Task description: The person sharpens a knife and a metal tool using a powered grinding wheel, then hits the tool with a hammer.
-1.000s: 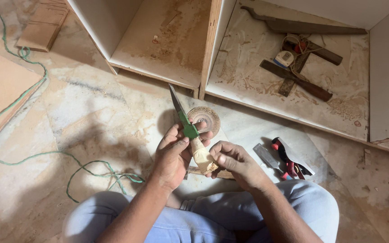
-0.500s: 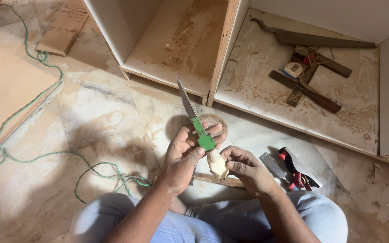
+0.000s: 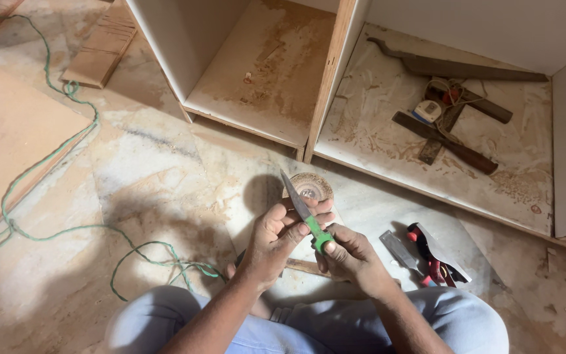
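Marble floor (image 3: 152, 177), dusty, is bordered at the top by an open wooden cabinet (image 3: 335, 85) whose right bay holds scrap tools, and a green cord (image 3: 67, 229) is trailed across the left. Compared with half a second ago, the pale wood piece is no longer seen between the hands; the green-handled knife (image 3: 306, 216) is now pinched by both, left hand (image 3: 273, 239) and right hand (image 3: 348, 255) closed together on its handle, blade tilted up-left. A round dusty disc (image 3: 309, 187) is partly blocked by the blade, with a chisel (image 3: 401, 252) and red-handled pliers (image 3: 430, 259) lying just right.
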